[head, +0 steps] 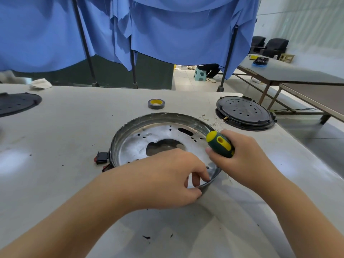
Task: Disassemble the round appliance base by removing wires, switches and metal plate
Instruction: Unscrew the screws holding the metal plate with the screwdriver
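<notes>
The round appliance base [158, 125], a shallow metal ring with a perforated metal plate [163, 134] inside, lies on the table in front of me. My left hand [167, 175] pinches its near rim, thumb outside and fingers inside. My right hand [240, 157] grips a green and yellow screwdriver [220, 144] by the handle, held upright over the right side of the base; its tip is hidden. A black switch with red [101, 157] sticks out at the left rim. Loose thin wires [214, 121] lie just beyond the right rim.
A black round cover [243, 112] lies at the right, another black cover [16, 104] at the far left edge. A roll of tape [156, 103] sits behind the base. A white cloth [40, 83] lies at the back left. Blue curtains hang behind the table.
</notes>
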Tool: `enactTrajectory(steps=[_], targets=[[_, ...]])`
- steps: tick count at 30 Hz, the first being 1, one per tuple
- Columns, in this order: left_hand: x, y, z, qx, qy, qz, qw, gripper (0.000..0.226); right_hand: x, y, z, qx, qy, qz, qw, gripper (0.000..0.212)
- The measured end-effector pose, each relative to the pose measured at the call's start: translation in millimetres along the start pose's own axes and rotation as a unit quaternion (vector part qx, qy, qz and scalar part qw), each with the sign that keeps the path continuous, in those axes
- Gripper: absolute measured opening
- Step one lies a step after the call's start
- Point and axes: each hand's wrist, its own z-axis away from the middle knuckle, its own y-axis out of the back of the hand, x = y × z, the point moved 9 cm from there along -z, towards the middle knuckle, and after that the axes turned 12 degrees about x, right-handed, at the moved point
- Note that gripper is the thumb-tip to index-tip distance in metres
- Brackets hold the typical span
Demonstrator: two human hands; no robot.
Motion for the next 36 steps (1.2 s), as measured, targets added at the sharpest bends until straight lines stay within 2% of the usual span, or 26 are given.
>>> enactTrajectory(steps=[8,15,19,22,26,30,33,36], targets=[[-5.2,2.0,1.4,0.001,0.002,-0.015,1.0,0.026,-1.5,17.3,-4.4,0.058,-0.021,-0.036,0.997,0.019],[-25.0,12.9,7.6,-0.032,0.066,-0.025,0.997,0.026,-18.5,26.2,-4.1,0.11,-0.027,-0.13,0.985,0.025],[-32.6,14.1,13.8,-0.077,0.081,-0.016,0.994,0.029,-17.0,37.3,-10.3,0.137,-0.073,-0.174,0.972,0.024],[-38.5,13.4,19.0,-0.117,0.095,-0.008,0.989,0.025,-19.7,44.6,-21.3,0.119,-0.117,-0.206,0.964,0.024],[-40.9,11.9,18.6,-0.141,0.102,0.015,0.985,0.023,-35.9,38.1,-38.3,0.046,-0.163,-0.34,0.925,0.016],[-42.3,10.3,15.0,-0.144,0.1,0.045,0.983,0.032,-60.7,29.9,-59.4,0.032,-0.177,-0.449,0.875,0.03],[-46.1,8.4,15.8,-0.149,0.105,0.034,0.983,0.024,-73.8,12.6,-69.8,0.008,-0.208,-0.527,0.824,0.034],[-46.9,6.8,15.4,-0.149,0.106,0.043,0.982,0.02,-75.8,-11.7,-70.9,-0.002,-0.244,-0.561,0.791,0.031]])
